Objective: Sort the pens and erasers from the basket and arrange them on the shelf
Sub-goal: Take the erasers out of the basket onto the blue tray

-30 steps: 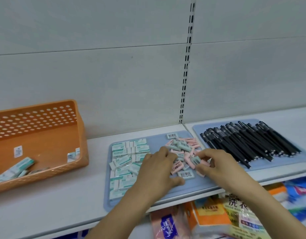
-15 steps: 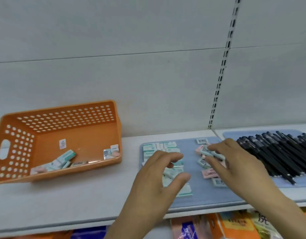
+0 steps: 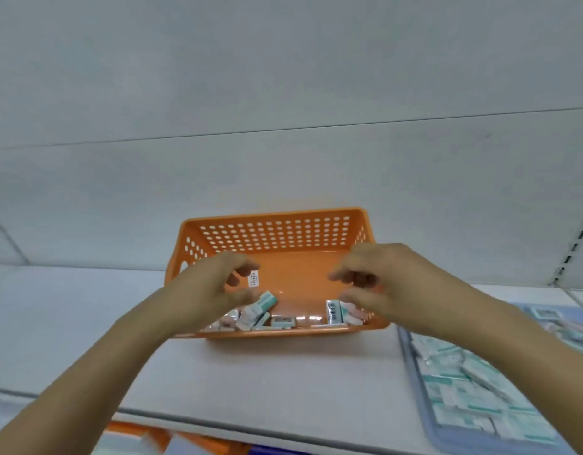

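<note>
An orange perforated basket (image 3: 273,234) stands tilted on the white shelf (image 3: 267,372), its opening facing me. Several wrapped erasers (image 3: 257,313) lie along its lower front wall, teal-and-white ones and a few pink ones. My left hand (image 3: 214,290) hovers over the basket's left side with fingers loosely curled and nothing in it. My right hand (image 3: 391,280) hovers over the right side in the same loose curl, just above an upright eraser (image 3: 333,311). No pens are in view.
A blue-grey tray (image 3: 424,412) at the right holds several teal-and-white erasers. The grey back panel rises behind the basket, with a slotted upright (image 3: 575,247) at the far right. Packaged goods on a lower shelf (image 3: 172,438) show at the bottom.
The view has swung left from the trays to the basket. Both hands left the erasers on the tray and moved over the basket's opening.
</note>
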Action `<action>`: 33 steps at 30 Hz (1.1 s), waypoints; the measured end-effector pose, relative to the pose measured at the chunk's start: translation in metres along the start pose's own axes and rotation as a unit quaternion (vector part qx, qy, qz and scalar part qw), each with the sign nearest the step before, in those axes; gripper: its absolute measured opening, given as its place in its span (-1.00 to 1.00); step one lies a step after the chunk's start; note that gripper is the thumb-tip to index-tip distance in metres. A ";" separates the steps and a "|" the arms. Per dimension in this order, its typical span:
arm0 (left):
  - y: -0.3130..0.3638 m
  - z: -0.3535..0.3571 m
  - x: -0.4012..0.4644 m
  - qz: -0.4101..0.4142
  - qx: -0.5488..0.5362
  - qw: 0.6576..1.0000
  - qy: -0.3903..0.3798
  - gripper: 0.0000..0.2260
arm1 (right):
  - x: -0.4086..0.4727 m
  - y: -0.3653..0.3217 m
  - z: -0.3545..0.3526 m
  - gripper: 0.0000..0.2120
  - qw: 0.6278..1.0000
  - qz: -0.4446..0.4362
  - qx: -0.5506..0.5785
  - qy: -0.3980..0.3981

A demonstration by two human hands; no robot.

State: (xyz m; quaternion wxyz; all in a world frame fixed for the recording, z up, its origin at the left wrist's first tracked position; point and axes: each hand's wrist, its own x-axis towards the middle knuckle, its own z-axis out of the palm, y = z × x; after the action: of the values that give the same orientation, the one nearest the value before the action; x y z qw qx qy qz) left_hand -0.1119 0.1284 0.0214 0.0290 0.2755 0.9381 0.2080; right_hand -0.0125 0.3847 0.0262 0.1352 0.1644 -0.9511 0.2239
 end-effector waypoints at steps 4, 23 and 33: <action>-0.016 0.010 0.029 -0.021 0.050 0.988 -0.142 -0.52 | 0.051 -0.007 0.029 -0.72 0.988 0.008 -0.042 -0.146; -0.036 0.048 0.068 -0.018 0.036 0.978 -0.207 -0.71 | 0.106 -0.001 0.098 -0.75 0.940 0.085 -0.025 -0.329; -0.034 0.040 0.066 -0.055 -0.043 0.983 -0.171 -0.92 | 0.107 -0.003 0.103 -0.74 0.953 0.010 -0.092 -0.290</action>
State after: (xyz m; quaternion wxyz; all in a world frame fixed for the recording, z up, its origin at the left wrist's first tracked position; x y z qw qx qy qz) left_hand -0.1785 0.1527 -0.0247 0.2121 0.2531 0.9233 0.1960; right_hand -0.1275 0.3067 -0.0266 -0.1343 0.1995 -0.9674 0.0796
